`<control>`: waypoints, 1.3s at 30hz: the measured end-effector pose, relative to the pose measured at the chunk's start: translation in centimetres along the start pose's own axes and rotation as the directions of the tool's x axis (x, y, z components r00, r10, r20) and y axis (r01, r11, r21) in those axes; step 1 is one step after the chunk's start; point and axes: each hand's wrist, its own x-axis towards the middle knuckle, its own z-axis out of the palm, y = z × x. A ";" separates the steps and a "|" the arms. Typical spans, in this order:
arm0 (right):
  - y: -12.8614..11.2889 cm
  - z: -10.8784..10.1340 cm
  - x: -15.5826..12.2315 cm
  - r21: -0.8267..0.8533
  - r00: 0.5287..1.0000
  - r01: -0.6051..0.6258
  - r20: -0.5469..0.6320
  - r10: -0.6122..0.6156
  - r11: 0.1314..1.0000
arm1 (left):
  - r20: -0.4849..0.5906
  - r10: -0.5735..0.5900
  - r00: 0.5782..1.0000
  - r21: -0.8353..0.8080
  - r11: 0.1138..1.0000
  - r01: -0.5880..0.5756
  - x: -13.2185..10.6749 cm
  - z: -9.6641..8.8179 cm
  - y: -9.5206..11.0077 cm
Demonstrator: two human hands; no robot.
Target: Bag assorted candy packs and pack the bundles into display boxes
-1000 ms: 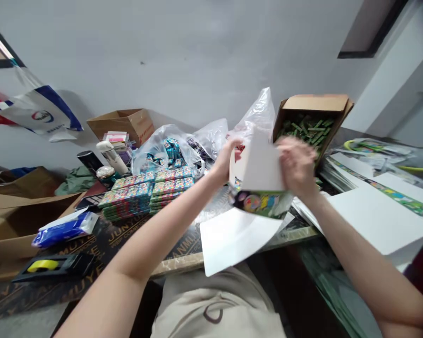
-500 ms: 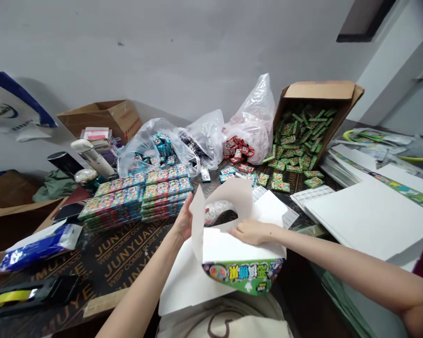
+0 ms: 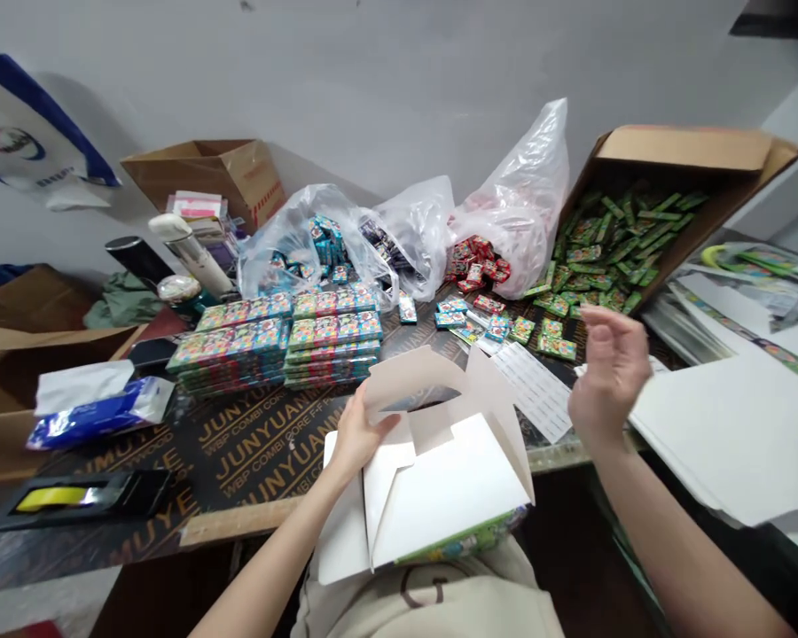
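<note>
A partly folded cardboard box (image 3: 449, 496), white inside with a green printed outer face, rests over my lap at the table's front edge. My left hand (image 3: 359, 434) grips its left side, thumb over a white flap and fingers behind the curved panel. Raised to the right of the box, my right hand (image 3: 608, 381) is apart from it, fingers curled in towards the thumb. Whether something small is pinched there I cannot make out. Beyond the box lies a white printed sheet (image 3: 533, 390), and small green candy packs (image 3: 557, 341) lie behind it.
Stacks of wrapped colourful packs (image 3: 332, 332) stand left of centre. Plastic bags (image 3: 426, 235) of small packs line the wall beside a tipped carton (image 3: 684, 146) of green packs. Flat white card sheets (image 3: 738, 425) lie at right; a tape dispenser (image 3: 86, 498) sits at left.
My right hand has left the box's inside and risen to the right. The box has turned and tilted, its printed face now mostly hidden. My left hand still holds it. The view has shifted.
</note>
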 end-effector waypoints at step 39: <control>6.2 7.6 -1.2 -0.115 0.344 0.176 0.938 0.048 0.978 | 0.212 -0.388 0.897 -0.528 0.727 0.439 -4.2 -1.7 1.1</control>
